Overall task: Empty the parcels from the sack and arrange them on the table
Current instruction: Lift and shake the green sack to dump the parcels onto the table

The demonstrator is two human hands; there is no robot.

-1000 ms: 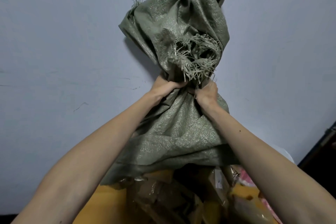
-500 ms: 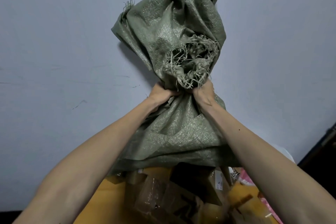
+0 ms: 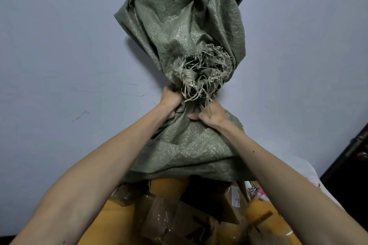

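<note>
The left hand [image 3: 170, 99] and right hand [image 3: 211, 114] each clench bunched fabric of the green woven sack [image 3: 185, 32]. Both arms extend upward, suspending it inverted above parcels [image 3: 179, 217] piled on the table [image 3: 111, 219].

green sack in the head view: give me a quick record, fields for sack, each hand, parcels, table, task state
sack: green woven plastic sack, held up before the pale wall, frayed edge bunched above the grip
left hand: grips gathered sack fabric
right hand: grips the fabric close beside it
parcels: brown tape-wrapped parcels heaped under the sack's lower end
table: yellow table top beneath the heap
task state: parcels out, not yet arranged; any left inside cannot be seen
</note>
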